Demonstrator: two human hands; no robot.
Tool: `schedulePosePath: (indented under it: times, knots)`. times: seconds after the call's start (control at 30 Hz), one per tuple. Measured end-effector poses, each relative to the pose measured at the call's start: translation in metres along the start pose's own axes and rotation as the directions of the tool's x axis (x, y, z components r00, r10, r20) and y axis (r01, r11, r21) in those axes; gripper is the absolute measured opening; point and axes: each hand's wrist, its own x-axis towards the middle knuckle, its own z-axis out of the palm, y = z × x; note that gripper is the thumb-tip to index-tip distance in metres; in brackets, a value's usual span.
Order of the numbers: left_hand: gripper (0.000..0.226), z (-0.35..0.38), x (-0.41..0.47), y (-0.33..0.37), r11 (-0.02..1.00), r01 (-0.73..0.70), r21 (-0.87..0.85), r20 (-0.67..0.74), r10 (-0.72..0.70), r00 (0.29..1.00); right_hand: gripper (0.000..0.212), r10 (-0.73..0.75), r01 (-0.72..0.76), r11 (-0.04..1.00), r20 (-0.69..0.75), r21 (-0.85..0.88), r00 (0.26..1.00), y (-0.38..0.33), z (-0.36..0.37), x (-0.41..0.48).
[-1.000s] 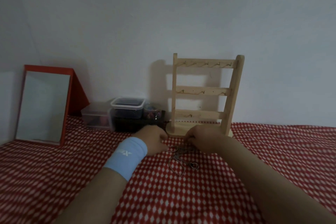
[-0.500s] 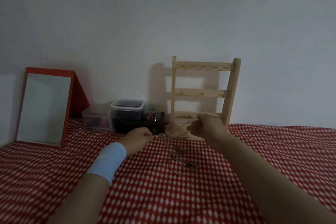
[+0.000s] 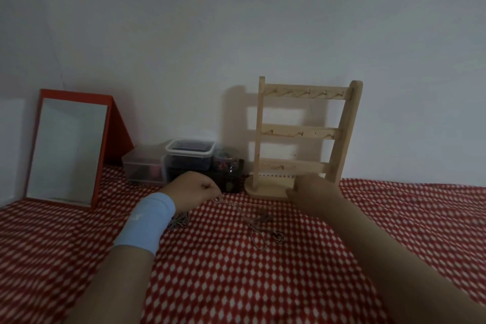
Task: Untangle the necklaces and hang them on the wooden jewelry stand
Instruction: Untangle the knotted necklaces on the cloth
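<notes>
A thin silver necklace chain (image 3: 236, 202) stretches low over the cloth between my two hands. My left hand (image 3: 194, 192), with a light blue wristband, pinches its left end, and part of it hangs in a bunch (image 3: 180, 221) under that wrist. My right hand (image 3: 313, 193) is curled at the chain's right end, just in front of the base of the wooden jewelry stand (image 3: 305, 137). The stand's three hook bars are bare. A tangle of other necklaces (image 3: 263, 230) lies on the cloth between my forearms.
A red and white checked cloth (image 3: 236, 284) covers the surface. Behind my left hand stand clear plastic boxes (image 3: 190, 155) on a dark box, with a red-framed mirror (image 3: 68, 150) leaning at the far left. The wall is close behind the stand.
Both hands pulled apart from the tangle, drawing one chain out between them. My right hand rose toward the stand's lower bar, then dropped back to its base.
</notes>
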Motion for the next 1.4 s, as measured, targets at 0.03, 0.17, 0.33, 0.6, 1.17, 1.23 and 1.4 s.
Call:
schedulePosePath:
  times: [0.03, 0.17, 0.33, 0.6, 1.17, 1.23, 1.4]
  knots:
    - [0.016, -0.001, 0.001, 0.000, 1.000, 0.000, 0.021, 0.001, 0.000, 1.000, 0.038, -0.011, 0.013, 0.994, 0.016, -0.107, 1.000, -0.002, 0.002, 0.000]
    - [0.015, -0.006, 0.003, -0.004, 0.996, 0.002, 0.091, 0.038, -0.005, 0.999, 0.063, -0.145, 0.142, 0.944, 0.013, -0.299, 0.989, -0.017, -0.001, -0.004]
    - [0.018, -0.016, 0.000, -0.010, 0.980, 0.041, 0.195, 0.126, -0.066, 0.990, 0.057, -0.235, 0.242, 0.949, 0.061, -0.203, 0.970, -0.035, -0.023, -0.002]
    - [0.022, -0.017, -0.009, -0.007, 0.998, 0.063, 0.010, 0.135, -0.064, 0.989, 0.020, -0.396, 0.438, 0.872, -0.210, 0.217, 0.894, -0.097, -0.022, 0.009]
    - [0.017, -0.015, -0.004, -0.001, 0.997, -0.070, -0.020, -0.045, 0.069, 0.997, 0.017, -0.248, 0.264, 0.688, -0.122, 0.676, 0.961, -0.086, -0.005, -0.024]
    - [0.019, -0.011, -0.003, 0.000, 0.998, -0.070, -0.002, -0.037, 0.070, 0.997, 0.022, -0.173, 0.215, 0.661, -0.134, 0.719, 0.976, -0.079, -0.008, -0.026]
    - [0.019, -0.002, -0.003, 0.011, 0.990, -0.084, -0.114, -0.055, 0.078, 0.995, 0.037, -0.036, 0.142, 0.446, -0.141, 0.884, 0.989, -0.069, -0.010, -0.034]
